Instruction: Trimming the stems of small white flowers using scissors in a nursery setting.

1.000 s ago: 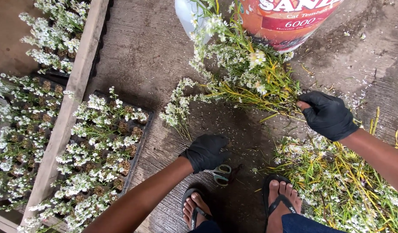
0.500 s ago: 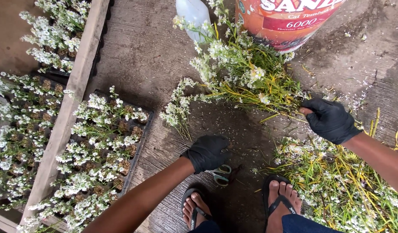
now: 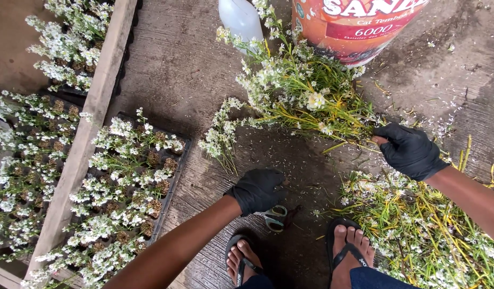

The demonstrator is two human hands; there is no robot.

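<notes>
Gripping stem ends of white-flowered bunch (image 3: 295, 99) at 1 o'clock, gloved right hand (image 3: 410, 151) closed around them. Gloved left hand (image 3: 257, 190) curled over scissors (image 3: 273, 217) on floor, center. Seedling tray (image 3: 132, 187) at 9 o'clock looked filled; discarded stems (image 3: 423, 230) heaped at 4 o'clock; bunch seemingly uncut yet.

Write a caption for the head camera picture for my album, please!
Right gloved hand holds a bunch of white flowers; left gloved hand rests on scissors.
</notes>
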